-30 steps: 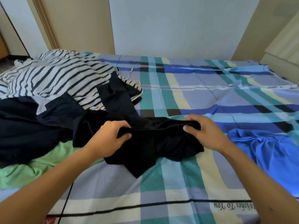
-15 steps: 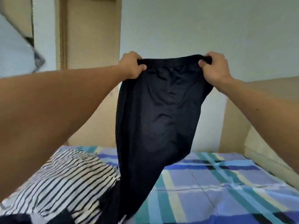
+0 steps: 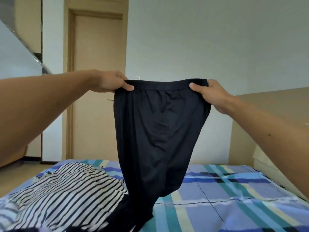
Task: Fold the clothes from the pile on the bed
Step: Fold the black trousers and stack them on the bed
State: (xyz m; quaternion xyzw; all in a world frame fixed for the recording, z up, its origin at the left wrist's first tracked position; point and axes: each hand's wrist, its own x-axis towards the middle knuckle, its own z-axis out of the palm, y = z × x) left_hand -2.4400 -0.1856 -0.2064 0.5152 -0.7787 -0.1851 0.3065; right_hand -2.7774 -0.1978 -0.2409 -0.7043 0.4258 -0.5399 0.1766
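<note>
— What do the hands have?

— A pair of black trousers, held up in the air over the bed. The left hand and the right hand are well apart, each pinching one end of the gathered elastic waistband, thumb on the near side and fingers behind. The cloth is dark, thin and softly creased. It narrows as it hangs, and its lower end trails down onto the bed.

— What lies around it?

— A black-and-white striped top is heaped on the checked blue sheet, just left of where the trousers touch down. Beyond are a pale wooden door and a beige headboard. The hanging cloth hides the middle of the bed and part of the wall.

— Any change from before?

— A second ago the trousers were bunched on the sheet under both hands. Half a second ago they were already raised. Now the hands sit lower in the view and farther apart, so the waistband is pulled flatter.
</note>
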